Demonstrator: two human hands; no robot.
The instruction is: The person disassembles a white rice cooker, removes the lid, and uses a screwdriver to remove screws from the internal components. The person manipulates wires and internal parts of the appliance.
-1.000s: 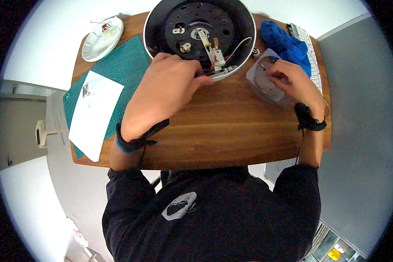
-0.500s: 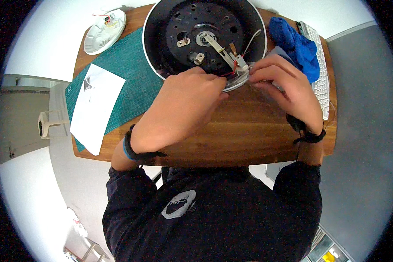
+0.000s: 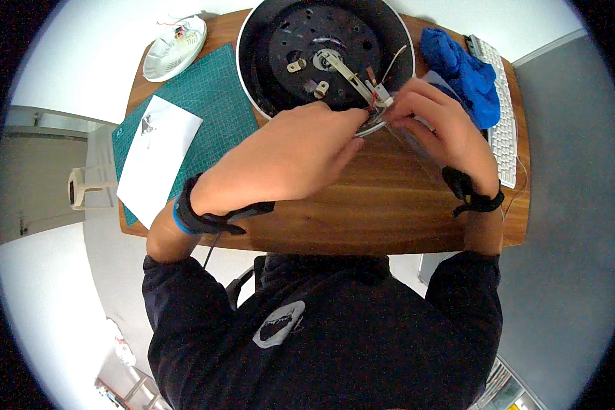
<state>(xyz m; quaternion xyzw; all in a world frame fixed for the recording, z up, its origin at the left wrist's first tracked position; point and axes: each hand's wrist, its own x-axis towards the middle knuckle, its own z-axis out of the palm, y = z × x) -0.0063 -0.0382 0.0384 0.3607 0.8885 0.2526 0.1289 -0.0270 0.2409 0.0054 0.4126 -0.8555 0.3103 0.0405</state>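
Note:
A round appliance housing (image 3: 245, 85) with a pale rim and black inside lies open at the far middle of the table. Inside it are metal terminal tabs (image 3: 296, 65), a pale lever arm (image 3: 349, 77) and thin red wires (image 3: 373, 100) by the front right rim. My left hand (image 3: 301, 150) reaches over the front rim, fingers bent and drawn together beside the red wires. Opposite it, my right hand (image 3: 436, 119) pinches at the rim near the lever's end. What either hand's fingertips hold is too small or hidden to make out.
A green cutting mat (image 3: 215, 92) lies at left with a printed white sheet (image 3: 158, 157) on it. Behind it sits a white plastic cover (image 3: 176, 55) with small wired parts. A blue cloth (image 3: 461, 75) and a white keyboard (image 3: 504, 130) line the right edge.
My left hand has shifted slightly right along the rim, its wrist lower and further left. My right hand stays at the rim, fingers still bent. The whole table view has shifted slightly.

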